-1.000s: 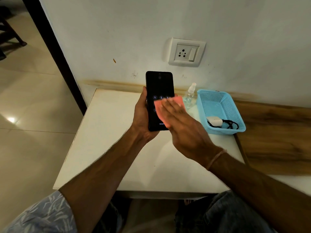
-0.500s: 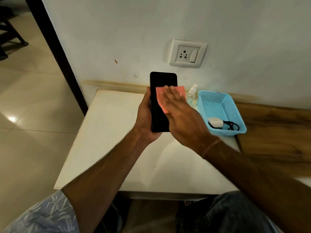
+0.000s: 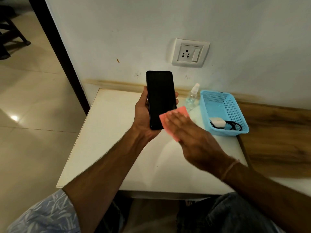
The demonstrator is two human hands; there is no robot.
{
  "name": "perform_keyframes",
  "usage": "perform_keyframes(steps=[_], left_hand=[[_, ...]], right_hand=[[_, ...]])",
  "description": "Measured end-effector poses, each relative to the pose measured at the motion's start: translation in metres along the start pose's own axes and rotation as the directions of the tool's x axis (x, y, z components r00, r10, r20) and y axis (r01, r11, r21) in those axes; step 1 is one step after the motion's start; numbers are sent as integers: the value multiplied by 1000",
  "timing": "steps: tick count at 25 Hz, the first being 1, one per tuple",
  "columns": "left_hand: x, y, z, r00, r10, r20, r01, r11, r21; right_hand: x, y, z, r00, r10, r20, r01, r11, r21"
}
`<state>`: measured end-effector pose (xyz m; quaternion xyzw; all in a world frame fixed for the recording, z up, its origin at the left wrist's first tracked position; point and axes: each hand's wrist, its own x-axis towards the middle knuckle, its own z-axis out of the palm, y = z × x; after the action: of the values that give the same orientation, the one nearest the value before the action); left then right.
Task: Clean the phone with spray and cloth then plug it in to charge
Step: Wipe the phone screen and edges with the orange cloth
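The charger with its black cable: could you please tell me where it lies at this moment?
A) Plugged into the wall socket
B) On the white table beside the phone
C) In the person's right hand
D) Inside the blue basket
D: the white charger and its black cable lie inside the blue basket, while the wall socket has nothing plugged in.

White table [image 3: 104, 148] at centre, back edge against pale wall [image 3: 117, 22] at 12 o'clock. Brown streak [image 3: 117, 84] along wall foot. Blue mesh basket [image 3: 234, 111] on table at 2 o'clock. Wood-grain surface [image 3: 277, 135] beside table at 3 o'clock. Dark post [image 3: 55, 47] at 10 o'clock. Glossy tiled floor [image 3: 33, 132] at 9 o'clock. Dark chair [image 3: 11, 31] at 11 o'clock.
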<state>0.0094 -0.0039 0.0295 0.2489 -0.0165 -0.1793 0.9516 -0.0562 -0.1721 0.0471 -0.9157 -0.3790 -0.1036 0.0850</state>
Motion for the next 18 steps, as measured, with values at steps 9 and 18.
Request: perform_keyframes(steps=[9, 18], left_hand=[[-4, -1, -2, 996, -78, 40, 78, 997, 1], [-3, -10, 1, 998, -51, -26, 50, 999, -13]], right_hand=[[16, -34, 18, 1000, -15, -2, 15, 1000, 5], [44, -12, -5, 976, 201, -86, -195, 978, 78]])
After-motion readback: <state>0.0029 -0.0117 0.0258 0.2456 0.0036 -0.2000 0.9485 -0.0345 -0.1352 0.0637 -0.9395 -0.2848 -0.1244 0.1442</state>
